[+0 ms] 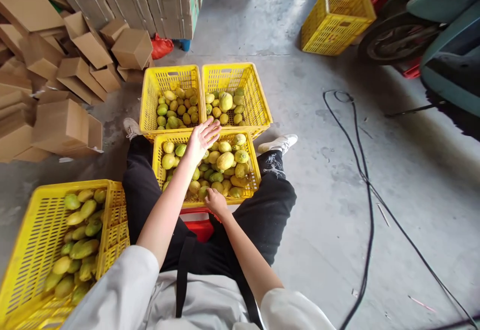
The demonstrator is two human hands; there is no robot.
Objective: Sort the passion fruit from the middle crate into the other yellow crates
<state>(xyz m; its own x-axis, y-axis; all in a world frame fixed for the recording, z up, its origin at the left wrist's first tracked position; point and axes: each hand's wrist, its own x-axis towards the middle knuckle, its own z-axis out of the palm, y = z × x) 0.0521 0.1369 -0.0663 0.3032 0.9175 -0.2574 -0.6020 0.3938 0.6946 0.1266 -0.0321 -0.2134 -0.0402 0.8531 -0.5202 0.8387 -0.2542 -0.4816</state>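
Observation:
My left hand (202, 140) reaches over the near yellow crate (258, 170), palm up and fingers spread, holding nothing. Beyond its fingertips a large yellow fruit (226, 101) shows over the far right crate (258, 100); whether it rests on the others or is in the air I cannot tell. At the near edge of the near crate, my right hand (216, 201) has its fingers curled against a yellow-green fruit (203, 192). Oblong yellow and green fruits, like lemons or small papayas, fill the near crate. Smaller-looking ones lie in the far left crate (150, 95).
Another yellow crate (30, 235) of longer fruits stands at my left. Cardboard boxes (62, 125) are piled at the far left. A yellow crate (333, 25) and a scooter (450, 40) are at the far right. A black cable (369, 220) crosses the floor.

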